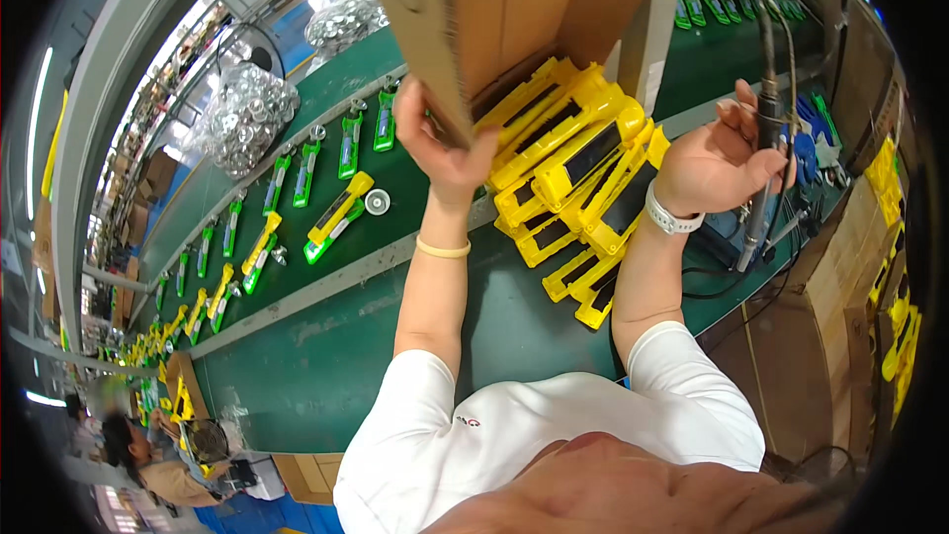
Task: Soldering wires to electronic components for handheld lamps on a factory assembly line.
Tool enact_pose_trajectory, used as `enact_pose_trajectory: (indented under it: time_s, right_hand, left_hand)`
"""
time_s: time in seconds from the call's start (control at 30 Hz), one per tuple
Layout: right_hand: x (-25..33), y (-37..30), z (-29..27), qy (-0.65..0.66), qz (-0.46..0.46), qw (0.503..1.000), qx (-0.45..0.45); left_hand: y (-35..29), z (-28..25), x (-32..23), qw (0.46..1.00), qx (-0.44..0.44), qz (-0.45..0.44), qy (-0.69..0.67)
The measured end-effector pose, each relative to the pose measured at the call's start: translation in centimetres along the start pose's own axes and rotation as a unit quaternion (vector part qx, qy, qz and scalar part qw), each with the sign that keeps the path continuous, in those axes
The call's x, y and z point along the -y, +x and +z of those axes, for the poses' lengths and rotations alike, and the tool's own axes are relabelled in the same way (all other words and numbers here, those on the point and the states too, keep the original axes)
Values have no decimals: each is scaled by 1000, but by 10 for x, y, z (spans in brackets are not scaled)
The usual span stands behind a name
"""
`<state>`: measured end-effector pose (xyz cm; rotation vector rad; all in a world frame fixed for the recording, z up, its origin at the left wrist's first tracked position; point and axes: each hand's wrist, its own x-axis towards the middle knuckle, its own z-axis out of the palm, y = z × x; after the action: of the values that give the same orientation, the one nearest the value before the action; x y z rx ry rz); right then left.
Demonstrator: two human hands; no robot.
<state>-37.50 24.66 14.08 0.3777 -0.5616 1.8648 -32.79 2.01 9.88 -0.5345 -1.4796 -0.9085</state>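
My left hand (445,143) grips the near edge of an upright brown cardboard box (529,0), thumb on one side of the wall and fingers on the other. Below the box's mouth lies a heap of yellow plastic housings (583,178) with dark strips, some still partly inside it. To the right of the heap, my right hand (720,160) is raised with its fingers apart and loosely bent. Its thumb overlaps a hanging dark, rod-shaped tool (769,124) with a metal tip; a firm hold does not show.
A green conveyor belt (326,188) on the left carries rows of green pieces, some with yellow housings, and round metal parts. Bags of metal parts (247,119) stand beyond it. Cables and blue-handled tools (811,153) lie at right. A co-worker (148,460) sits lower left.
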Motion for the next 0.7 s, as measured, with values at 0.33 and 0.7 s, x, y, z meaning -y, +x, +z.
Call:
enact_pose_trajectory:
  time_s: [0.33, 0.7]
  right_hand:
    - [10, 8, 4, 37, -10, 999, -23]
    - [14, 17, -6, 40, 28, 998, -35]
  left_hand:
    - [32, 16, 15, 988, -50, 128, 73]
    - [69, -40, -26, 974, -188, 50, -114]
